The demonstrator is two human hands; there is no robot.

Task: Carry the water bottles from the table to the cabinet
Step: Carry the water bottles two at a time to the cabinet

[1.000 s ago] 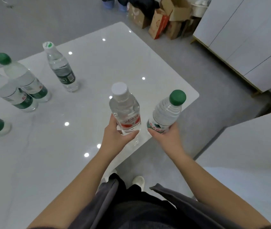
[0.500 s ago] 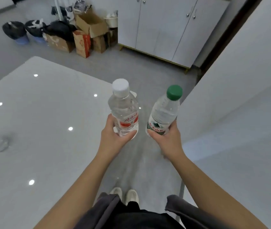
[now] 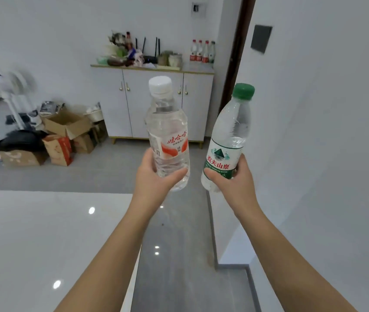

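Carried higher in view than half a second ago: white-capped bottle (image 3: pixel 167 136) on the left, green-capped bottle (image 3: pixel 228 140) on the right, side by side but apart, past the far right corner of the table (image 3: pixel 32 244). Turned more squarely toward the cabinet (image 3: pixel 152 109) than before, its top now visible.

Gripped low on the body by the left hand (image 3: pixel 156 176), fingers and thumb curled round the white-capped bottle. Wrapped the same way at the label by the right hand (image 3: pixel 235 179), the green-capped bottle.

Long axes near upright, caps up, tops tilted slightly away from each other.

On the cabinet top's right end, a row of more bottles (image 3: pixel 202 51). Left of the cabinet, cardboard boxes (image 3: pixel 66 124) on the floor.
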